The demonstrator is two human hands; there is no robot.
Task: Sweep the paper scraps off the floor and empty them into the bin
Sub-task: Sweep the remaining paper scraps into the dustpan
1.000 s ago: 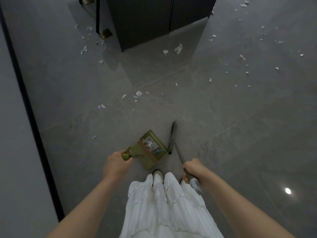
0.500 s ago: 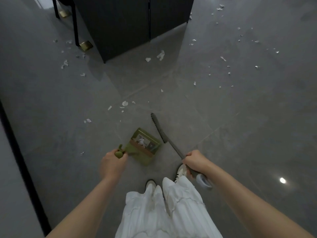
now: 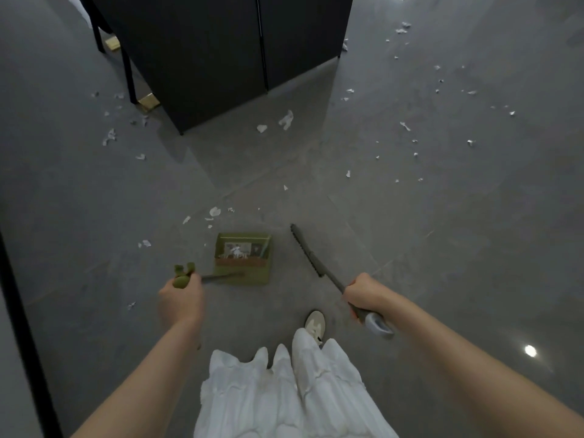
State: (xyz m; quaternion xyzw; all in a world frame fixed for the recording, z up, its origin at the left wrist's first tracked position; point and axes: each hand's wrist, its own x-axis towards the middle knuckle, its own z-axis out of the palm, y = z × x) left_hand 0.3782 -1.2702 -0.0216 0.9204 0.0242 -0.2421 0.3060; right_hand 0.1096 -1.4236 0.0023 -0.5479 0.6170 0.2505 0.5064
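Two hands are busy: my left hand (image 3: 180, 298) grips the olive-green plastic dustpan (image 3: 243, 259), my right hand (image 3: 363, 294) the dark long-handled broom (image 3: 311, 256), now swung right, clear of it. White paper scraps (image 3: 215, 211) lie just beyond, unswept.

cabinet (image 3: 221, 52) top cut off, dustpan (image 3: 243, 259) contents blurry, forearms cropped at btm

Open grey floor (image 3: 442, 248) spreads from twelve to three o'clock, dotted only with paper scraps (image 3: 286, 120). A dark cabinet (image 3: 221, 52) blocks eleven o'clock; a wall (image 3: 12, 343) closes nine.
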